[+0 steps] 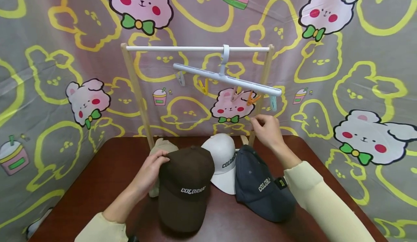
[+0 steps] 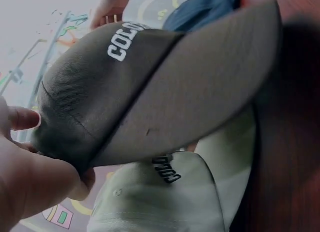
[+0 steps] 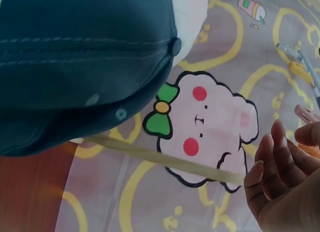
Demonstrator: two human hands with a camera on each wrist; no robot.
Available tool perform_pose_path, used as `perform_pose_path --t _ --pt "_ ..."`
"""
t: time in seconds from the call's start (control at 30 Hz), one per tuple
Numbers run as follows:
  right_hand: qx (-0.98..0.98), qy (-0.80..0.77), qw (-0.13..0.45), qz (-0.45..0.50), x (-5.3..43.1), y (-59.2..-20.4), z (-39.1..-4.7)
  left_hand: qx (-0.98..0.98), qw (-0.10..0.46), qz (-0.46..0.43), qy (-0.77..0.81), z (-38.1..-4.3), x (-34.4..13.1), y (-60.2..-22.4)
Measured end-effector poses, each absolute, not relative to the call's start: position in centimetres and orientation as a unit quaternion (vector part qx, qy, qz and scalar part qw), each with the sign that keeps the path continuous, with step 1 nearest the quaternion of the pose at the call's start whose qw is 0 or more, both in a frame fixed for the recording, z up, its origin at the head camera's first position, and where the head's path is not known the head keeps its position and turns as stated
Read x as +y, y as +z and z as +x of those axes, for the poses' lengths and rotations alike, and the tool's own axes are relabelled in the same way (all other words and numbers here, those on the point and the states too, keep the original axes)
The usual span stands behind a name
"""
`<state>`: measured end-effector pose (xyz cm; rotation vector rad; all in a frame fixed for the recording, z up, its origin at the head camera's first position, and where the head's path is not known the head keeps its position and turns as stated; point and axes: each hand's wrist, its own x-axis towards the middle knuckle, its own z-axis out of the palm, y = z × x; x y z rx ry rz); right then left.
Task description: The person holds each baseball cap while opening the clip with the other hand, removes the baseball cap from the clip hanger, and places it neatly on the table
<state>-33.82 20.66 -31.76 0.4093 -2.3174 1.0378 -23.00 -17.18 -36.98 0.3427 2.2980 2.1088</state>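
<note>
My left hand [image 1: 148, 173] grips a brown baseball cap [image 1: 187, 169] at the side of its crown, with the brim facing down and toward me. In the left wrist view the thumb and fingers close round the cap's back edge. My right hand [image 1: 268, 131] is raised just below an orange clip [image 1: 252, 98] and a teal clip [image 1: 273, 103] that hang from a pale blue hanger [image 1: 224, 77]. In the right wrist view its fingers [image 3: 284, 164] are loosely bent with nothing between them. A pink clip [image 1: 235, 94], a yellow clip [image 1: 203, 86] and a grey clip [image 1: 180, 78] also hang there.
The tilted hanger hooks over the white bar [image 1: 176, 49] of a wooden-legged rack [image 1: 136, 86]. On the dark red table [image 1: 107, 169] stand a white cap [image 1: 216, 151], a navy cap [image 1: 252, 173] and a beige cap [image 1: 166, 146], partly behind the brown one. A patterned cloth [image 1: 208, 122] hangs behind.
</note>
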Motion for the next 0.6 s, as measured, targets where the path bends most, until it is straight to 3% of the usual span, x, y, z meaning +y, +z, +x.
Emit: perform_pose_path --t 0.23,0.43,0.6 --pt "-0.867 0.393 0.274 0.141 21.7 -32.0 -33.4 0.845 0.017 0.166 0.508 -23.6 -17.4 -37.6" --pt "-0.875 0.374 0.274 0.139 22.1 -32.4 -33.4 0.889 -0.05 0.269 0.368 -24.1 -17.7 -38.2" --pt "-0.888 0.342 0.27 0.145 22.7 -33.2 -33.4 0.899 -0.082 0.297 0.31 -24.2 -17.7 -37.9"
